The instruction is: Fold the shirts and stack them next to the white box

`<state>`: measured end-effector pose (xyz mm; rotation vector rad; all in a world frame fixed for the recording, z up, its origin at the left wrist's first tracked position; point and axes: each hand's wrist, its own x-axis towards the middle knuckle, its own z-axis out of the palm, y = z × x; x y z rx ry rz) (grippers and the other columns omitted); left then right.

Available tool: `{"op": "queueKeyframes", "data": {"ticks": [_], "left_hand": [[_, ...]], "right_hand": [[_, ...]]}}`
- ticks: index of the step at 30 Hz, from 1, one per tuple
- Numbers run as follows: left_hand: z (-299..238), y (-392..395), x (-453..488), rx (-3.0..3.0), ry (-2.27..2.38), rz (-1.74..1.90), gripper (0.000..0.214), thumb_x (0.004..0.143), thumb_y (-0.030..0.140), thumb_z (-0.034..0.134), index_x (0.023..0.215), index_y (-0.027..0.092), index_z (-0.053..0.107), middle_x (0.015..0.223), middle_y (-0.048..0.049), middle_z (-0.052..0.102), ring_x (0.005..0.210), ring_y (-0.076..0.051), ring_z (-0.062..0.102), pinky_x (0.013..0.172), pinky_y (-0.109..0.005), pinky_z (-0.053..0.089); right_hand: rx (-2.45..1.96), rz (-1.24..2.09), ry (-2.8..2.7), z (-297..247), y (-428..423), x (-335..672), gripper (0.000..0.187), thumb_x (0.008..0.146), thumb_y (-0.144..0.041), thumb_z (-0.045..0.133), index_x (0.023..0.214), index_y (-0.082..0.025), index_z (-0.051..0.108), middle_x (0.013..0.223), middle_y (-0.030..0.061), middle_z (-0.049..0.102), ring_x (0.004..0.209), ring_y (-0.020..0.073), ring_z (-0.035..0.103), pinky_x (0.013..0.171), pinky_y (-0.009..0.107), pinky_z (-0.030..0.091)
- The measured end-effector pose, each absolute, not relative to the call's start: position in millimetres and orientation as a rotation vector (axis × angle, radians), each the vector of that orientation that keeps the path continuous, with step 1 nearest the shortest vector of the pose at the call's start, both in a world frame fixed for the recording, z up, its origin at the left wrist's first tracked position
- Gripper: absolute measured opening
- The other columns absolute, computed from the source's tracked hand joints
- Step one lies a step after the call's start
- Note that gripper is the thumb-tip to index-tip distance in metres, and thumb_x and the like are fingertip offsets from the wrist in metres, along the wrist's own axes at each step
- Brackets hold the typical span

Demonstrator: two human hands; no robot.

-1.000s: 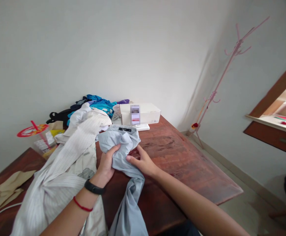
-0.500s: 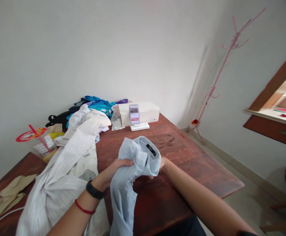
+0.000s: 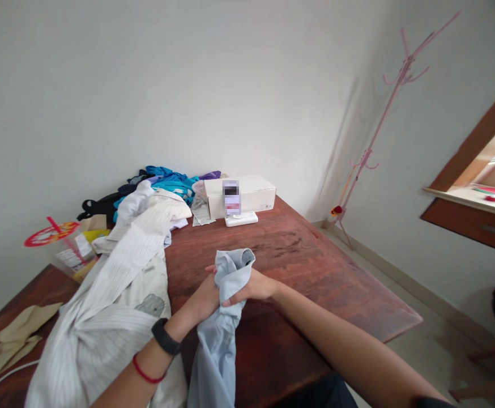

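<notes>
A light blue collared shirt (image 3: 218,345) is bunched between my hands above the wooden table, its collar end up and its lower part hanging toward me. My right hand (image 3: 256,285) wraps round the gathered cloth just below the collar, thumb across the front. From the other side my left hand (image 3: 207,296) presses against the same bunch, and some of its fingers are hidden behind the cloth. To the left of my hands lies a striped off-white garment (image 3: 115,272), spread along the table over a pale printed cloth (image 3: 152,300).
A white box (image 3: 251,195) and a small white stand (image 3: 241,219) with a blurred card are at the back. Piled clothes (image 3: 171,184) lie against the wall. A plastic cup (image 3: 71,252) with a straw stands left. A pink coat rack (image 3: 385,113) leans in the corner.
The collar has been gathered into a narrow bunch, and its dark label is nearly hidden. My right hand has moved left onto the front of the cloth, close to my left hand.
</notes>
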<state>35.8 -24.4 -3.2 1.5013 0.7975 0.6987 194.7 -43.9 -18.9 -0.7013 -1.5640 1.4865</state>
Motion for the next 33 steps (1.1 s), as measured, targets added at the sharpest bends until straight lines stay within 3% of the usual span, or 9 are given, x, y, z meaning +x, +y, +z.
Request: {"op": "queueKeyframes", "data": {"ticks": [6, 9, 12, 18, 24, 26, 29, 31, 33], "left_hand": [[-24.7, -18.0, 38.2, 1.857, 0.727, 0.649, 0.019, 0.084, 0.034, 0.058, 0.077, 0.02, 0.07, 0.08, -0.0061, 0.07, 0.097, -0.028, 0.061, 0.09, -0.034, 0.047], [-28.1, -17.5, 39.5, 1.9, 0.789, 0.62, 0.021, 0.085, 0.034, 0.056, 0.081, 0.019, 0.071, 0.076, -0.0043, 0.07, 0.088, -0.026, 0.062, 0.082, -0.032, 0.048], [-28.7, -18.0, 40.5, 1.906, 0.861, 0.637, 0.019, 0.082, 0.034, 0.06, 0.084, 0.018, 0.07, 0.077, -0.005, 0.071, 0.083, -0.026, 0.064, 0.079, -0.032, 0.048], [-40.0, -17.5, 40.1, 1.807, 0.991, 0.877, 0.031, 0.075, 0.026, 0.069, 0.104, 0.019, 0.062, 0.101, -0.0101, 0.072, 0.099, -0.029, 0.067, 0.09, -0.038, 0.049], [-37.5, -24.2, 41.9, 1.756, 0.907, 1.021, 0.067, 0.07, 0.016, 0.074, 0.128, 0.021, 0.041, 0.128, -0.0142, 0.061, 0.11, -0.026, 0.065, 0.096, -0.038, 0.05], [-30.7, -30.2, 41.2, 1.78, 0.864, 1.027, 0.071, 0.074, 0.014, 0.069, 0.138, 0.02, 0.036, 0.139, -0.0159, 0.055, 0.124, -0.027, 0.058, 0.106, -0.041, 0.045], [-24.4, -38.6, 37.4, 1.822, 0.746, 0.95, 0.07, 0.084, 0.013, 0.054, 0.15, 0.018, 0.031, 0.157, -0.0139, 0.039, 0.147, -0.027, 0.035, 0.123, -0.043, 0.024], [-25.2, -42.0, 34.7, 1.868, 0.69, 0.848, 0.072, 0.089, 0.015, 0.047, 0.157, 0.018, 0.023, 0.166, -0.011, 0.024, 0.154, -0.027, 0.018, 0.126, -0.044, 0.013], [-28.5, -43.7, 33.9, 1.963, 0.677, 0.773, 0.08, 0.091, 0.022, 0.052, 0.161, 0.019, 0.013, 0.169, -0.0101, 0.011, 0.155, -0.028, 0.009, 0.127, -0.046, 0.008]], "right_hand": [[-0.722, 1.455, -1.316, -27.5, -43.3, 186.1, 0.04, 0.064, -0.026, 0.077, 0.103, -0.019, 0.076, 0.099, 0.0052, 0.074, 0.093, 0.0222, 0.067, 0.088, 0.034, 0.052], [-0.734, 1.4, -1.305, -28.5, -42.1, 183.7, 0.032, 0.063, -0.024, 0.075, 0.095, -0.019, 0.078, 0.099, 0.0057, 0.075, 0.095, 0.0231, 0.068, 0.091, 0.035, 0.051], [-0.783, 1.372, -1.241, -27.8, -41.9, 181.8, 0.029, 0.063, -0.022, 0.073, 0.091, -0.019, 0.078, 0.094, 0.0044, 0.076, 0.087, 0.0214, 0.068, 0.084, 0.033, 0.053], [-0.826, 1.357, -1.022, -29.3, -39.6, 176.1, 0.033, 0.059, -0.017, 0.071, 0.092, -0.018, 0.075, 0.079, 0.001, 0.073, 0.07, 0.0173, 0.065, 0.069, 0.027, 0.052], [-0.832, 1.349, -0.868, -30.9, -38.9, 173.5, 0.029, 0.057, -0.015, 0.069, 0.086, -0.017, 0.069, 0.074, -0.0004, 0.068, 0.063, 0.0151, 0.059, 0.06, 0.025, 0.048], [-0.842, 1.339, -0.854, -30.9, -38.4, 174.4, 0.021, 0.058, -0.016, 0.067, 0.079, -0.016, 0.066, 0.068, -0.0012, 0.065, 0.059, 0.014, 0.056, 0.056, 0.024, 0.046], [-0.888, 1.291, -0.805, -32.2, -35.5, 176.9, 0.014, 0.058, -0.017, 0.065, 0.072, -0.017, 0.061, 0.063, -0.0026, 0.06, 0.056, 0.0131, 0.053, 0.054, 0.024, 0.043], [-0.936, 1.246, -0.755, -34.3, -33.0, 178.3, 0.012, 0.058, -0.018, 0.064, 0.068, -0.018, 0.056, 0.06, -0.004, 0.056, 0.055, 0.0121, 0.049, 0.053, 0.024, 0.04], [-0.966, 1.214, -0.727, -36.4, -31.1, 178.6, 0.013, 0.059, -0.02, 0.064, 0.066, -0.019, 0.053, 0.061, -0.0047, 0.054, 0.056, 0.0117, 0.048, 0.054, 0.024, 0.04]]}}
